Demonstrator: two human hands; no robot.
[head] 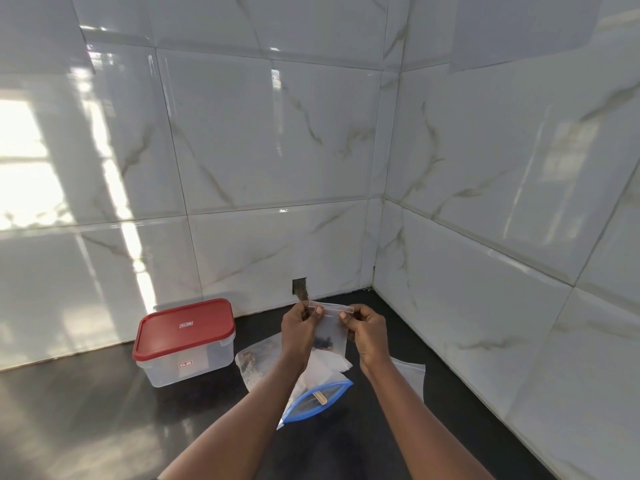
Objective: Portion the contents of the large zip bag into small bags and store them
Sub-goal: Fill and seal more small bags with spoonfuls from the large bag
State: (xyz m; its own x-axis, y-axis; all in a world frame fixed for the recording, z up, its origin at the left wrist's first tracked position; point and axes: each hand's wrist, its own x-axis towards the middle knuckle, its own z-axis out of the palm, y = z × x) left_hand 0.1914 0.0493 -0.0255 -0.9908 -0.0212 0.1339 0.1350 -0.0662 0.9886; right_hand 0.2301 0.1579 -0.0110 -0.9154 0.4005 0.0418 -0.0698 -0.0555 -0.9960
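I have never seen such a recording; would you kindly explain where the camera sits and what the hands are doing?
No machine here: a person works bare-handed, and the one picture comes from a wide-angle camera worn on the head, looking forward and down. The left hand and right hand each pinch the top strip of a small clear bag holding something dark. Below, on the dark counter, lies the large zip bag with a blue rim, its mouth open. More clear bags lie beside it, and a clear container with its red lid on stands to the left.
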